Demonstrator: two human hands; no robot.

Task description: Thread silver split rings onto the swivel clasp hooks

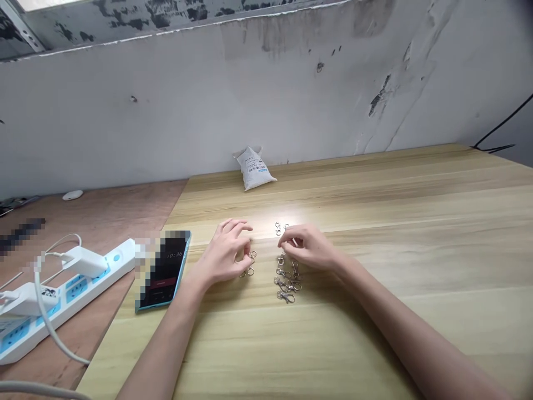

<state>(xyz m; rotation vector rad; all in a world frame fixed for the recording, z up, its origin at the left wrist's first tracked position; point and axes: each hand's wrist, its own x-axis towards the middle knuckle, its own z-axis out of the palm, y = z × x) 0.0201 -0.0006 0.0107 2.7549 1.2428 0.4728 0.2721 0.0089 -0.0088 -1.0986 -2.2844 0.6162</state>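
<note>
My left hand (229,251) reaches over a small group of metal rings (250,271), its fingers bent and spread, with the thumb and forefinger close to the rings. My right hand (308,245) is closed in a pinch above a cluster of small silver swivel clasps (286,296). Whatever sits between its fingertips is too small or too hidden to make out. Several clasps lie in loose rows under and in front of that hand. Two more small metal pieces (278,228) show just beyond its fingers.
A white printed pouch (254,168) rests on the wooden table near the wall. Left of my left arm lies a phone (166,272) with a lit screen. A white power strip (79,297) with plugged-in chargers (84,261) and cables runs along the left side.
</note>
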